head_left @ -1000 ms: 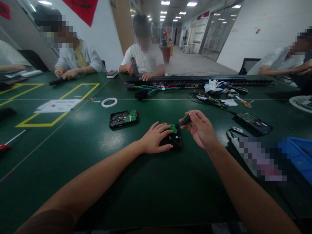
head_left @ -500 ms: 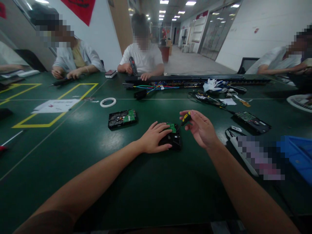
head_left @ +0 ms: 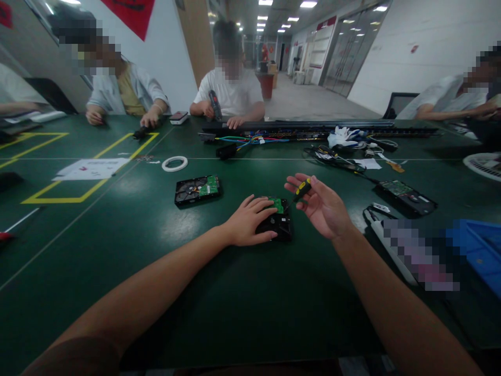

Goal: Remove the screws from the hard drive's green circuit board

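A black hard drive (head_left: 282, 228) with a green circuit board lies on the table in front of me. Across its left part rests my left hand (head_left: 250, 220), fingers spread and stretched over the board, hiding much of the drive. My right hand (head_left: 323, 203) has its thumb and fingers closed around the black and yellow handle of a small screwdriver (head_left: 302, 189). The thin shaft slants down to the drive's upper right corner. Whether the tip sits in a screw is too small to make out.
A second hard drive (head_left: 198, 190) lies to the left, a third (head_left: 407, 196) to the right. Beyond are a white tape roll (head_left: 175, 164), cables (head_left: 250, 139) and white gloves (head_left: 344, 137). A blue bin (head_left: 479, 250) stands at right. Co-workers sit across the table.
My right hand and the screwdriver handle have tilted slightly; my left hand stays on the drive. Across the table at left, a co-worker's hand and dark tool have moved right.
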Demonstrator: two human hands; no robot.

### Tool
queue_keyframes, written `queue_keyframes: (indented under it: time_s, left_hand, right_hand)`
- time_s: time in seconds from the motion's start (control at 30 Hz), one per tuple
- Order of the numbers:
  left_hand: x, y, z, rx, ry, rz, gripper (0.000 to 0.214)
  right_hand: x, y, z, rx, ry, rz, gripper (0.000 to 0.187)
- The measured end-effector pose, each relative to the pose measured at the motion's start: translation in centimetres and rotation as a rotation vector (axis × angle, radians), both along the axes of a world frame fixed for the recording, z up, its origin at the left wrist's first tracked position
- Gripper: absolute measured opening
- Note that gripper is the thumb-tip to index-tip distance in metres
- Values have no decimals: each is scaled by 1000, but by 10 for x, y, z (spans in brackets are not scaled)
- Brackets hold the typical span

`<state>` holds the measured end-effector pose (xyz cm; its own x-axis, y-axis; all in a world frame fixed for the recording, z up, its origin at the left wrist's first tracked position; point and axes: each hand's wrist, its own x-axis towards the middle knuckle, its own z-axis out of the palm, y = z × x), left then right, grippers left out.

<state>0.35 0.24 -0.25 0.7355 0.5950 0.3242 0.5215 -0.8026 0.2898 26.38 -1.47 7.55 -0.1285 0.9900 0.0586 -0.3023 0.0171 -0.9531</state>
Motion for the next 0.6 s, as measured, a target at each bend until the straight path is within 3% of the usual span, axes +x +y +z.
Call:
queue_keyframes:
  time_s: [0.6]
  left_hand:
    - [0,1,0,-4,5,-1,73]
  right_hand:
    - [-1,2,-6,23,-20,-43,38]
